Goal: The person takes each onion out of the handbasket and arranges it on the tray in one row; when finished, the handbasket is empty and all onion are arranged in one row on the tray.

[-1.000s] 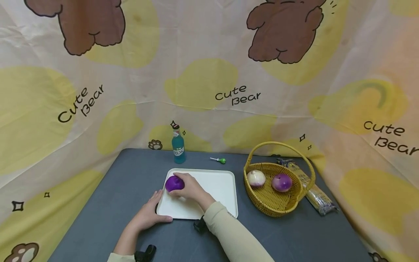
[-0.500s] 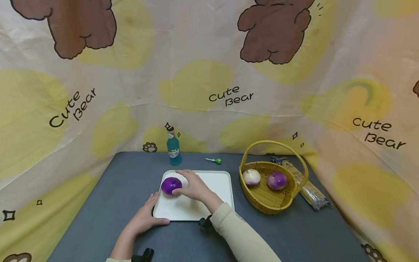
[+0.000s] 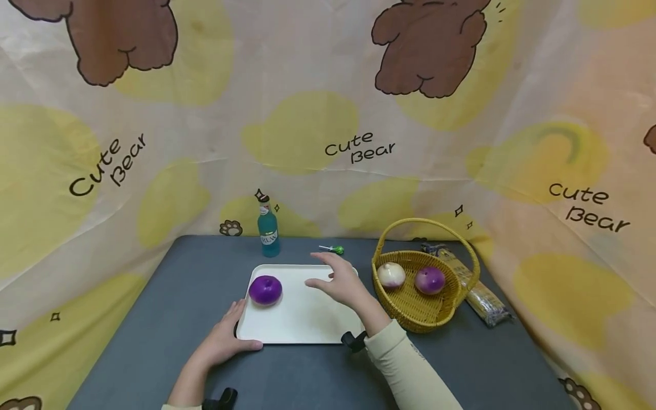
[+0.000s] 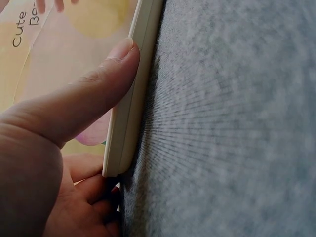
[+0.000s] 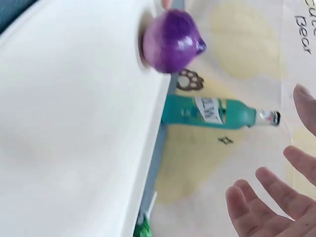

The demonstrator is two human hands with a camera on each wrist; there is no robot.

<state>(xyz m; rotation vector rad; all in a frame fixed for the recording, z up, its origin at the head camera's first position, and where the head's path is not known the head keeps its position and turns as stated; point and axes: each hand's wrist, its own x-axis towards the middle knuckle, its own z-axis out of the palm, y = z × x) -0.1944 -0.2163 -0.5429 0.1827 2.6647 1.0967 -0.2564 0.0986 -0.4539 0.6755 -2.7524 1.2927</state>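
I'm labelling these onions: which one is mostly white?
The left onion in the basket; the right onion beside it and the third onion, on the tray, are both purple.

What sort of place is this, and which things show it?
Probably a staged tabletop corner indoors: a "Cute Bear" cloth hangs behind a grey table set with a white tray and a basket.

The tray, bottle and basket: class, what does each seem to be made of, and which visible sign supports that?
Tray: probably plastic with a smooth finish, judging by its even white surface and rounded corners.
Bottle: glass or plastic, smooth; its even teal body leaves that open.
Basket: likely wicker or plastic imitation, textured; the yellow strands are visibly woven.
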